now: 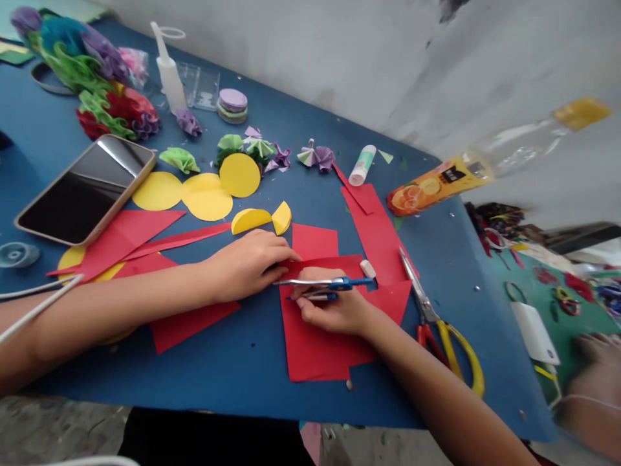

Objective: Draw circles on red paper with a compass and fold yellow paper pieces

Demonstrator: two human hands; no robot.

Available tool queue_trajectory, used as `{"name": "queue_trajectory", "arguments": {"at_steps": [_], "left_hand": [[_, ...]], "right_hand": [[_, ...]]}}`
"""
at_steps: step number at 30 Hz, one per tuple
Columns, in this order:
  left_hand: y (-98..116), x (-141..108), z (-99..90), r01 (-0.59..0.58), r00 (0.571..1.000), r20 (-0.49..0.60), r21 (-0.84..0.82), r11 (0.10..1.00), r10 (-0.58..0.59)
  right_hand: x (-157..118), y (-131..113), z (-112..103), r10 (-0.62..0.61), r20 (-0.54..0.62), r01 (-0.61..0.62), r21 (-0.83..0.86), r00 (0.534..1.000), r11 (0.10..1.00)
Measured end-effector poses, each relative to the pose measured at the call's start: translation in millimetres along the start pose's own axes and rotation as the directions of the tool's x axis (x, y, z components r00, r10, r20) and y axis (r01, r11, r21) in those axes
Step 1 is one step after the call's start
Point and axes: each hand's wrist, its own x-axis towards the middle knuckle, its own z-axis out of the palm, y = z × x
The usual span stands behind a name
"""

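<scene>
My right hand is closed around a drawing compass, blue with silver metal legs. The compass lies nearly sideways over red paper, its metal tip pointing left. At that paper's upper left edge, my left hand has its fingers bent and pressed together, with the paper's edge between thumb and fingertips. A small white eraser rests just right of the compass. Scissors with red and yellow handles lie partly open, right of my right hand.
Yellow paper circles, a phone, a glue stick and folded paper flowers lie farther back. An orange drink bottle stands near the wall. At right, another person's hand shows beside a green table.
</scene>
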Motion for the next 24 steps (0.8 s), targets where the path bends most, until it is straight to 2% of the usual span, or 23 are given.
{"name": "queue_trajectory", "arguments": {"at_steps": [5,13,24], "left_hand": [[-2.1,-0.4,-0.2,0.015,1.000,-0.019,-0.054,0.998,-0.016],[-1.3,0.3,-2.0,0.034,0.999,-0.001,-0.077,0.996,-0.034],[-2.0,-0.2,-2.2,0.033,0.999,0.005,-0.090,0.995,-0.033]], "right_hand": [[-2.3,-3.3,-1.1,0.002,0.013,-0.002,-0.026,1.000,1.000],[-2.5,-5.3,-3.1,-0.037,0.082,0.050,-0.168,0.996,0.984],[-1.3,-3.8,-2.4,-0.024,0.122,0.043,-0.155,0.992,0.987]]}}
